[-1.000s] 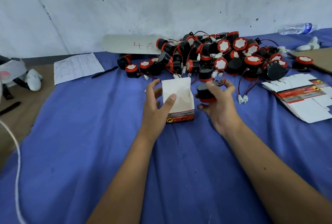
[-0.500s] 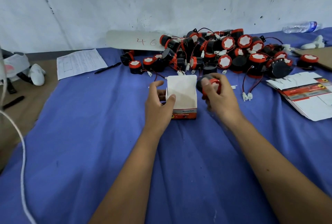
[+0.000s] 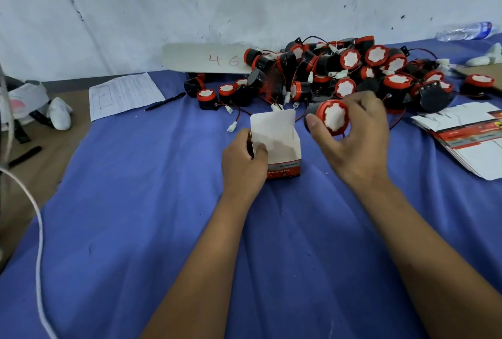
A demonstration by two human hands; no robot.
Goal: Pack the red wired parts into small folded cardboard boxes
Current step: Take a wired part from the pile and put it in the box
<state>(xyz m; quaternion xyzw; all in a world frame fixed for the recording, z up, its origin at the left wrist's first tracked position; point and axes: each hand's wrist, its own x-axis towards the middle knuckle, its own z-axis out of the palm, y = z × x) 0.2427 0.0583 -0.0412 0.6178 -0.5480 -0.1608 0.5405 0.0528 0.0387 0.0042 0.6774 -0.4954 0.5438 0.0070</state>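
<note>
Since 0.5 s ago, R hand (image 3: 353, 143) has turned the red part (image 3: 333, 118) so its white face shows, fingers curled round it, just right of the box opening. Open box (image 3: 277, 143) stands upright on blue cloth (image 3: 135, 202), flap up. L hand (image 3: 243, 160) pinches its left wall w/ thumb. Pile of parts (image 3: 353, 72) behind; flat box blanks (image 3: 467, 137) far right.

One head-worn view — forward and down, close over the blue cloth (image 3: 135, 216).
</note>
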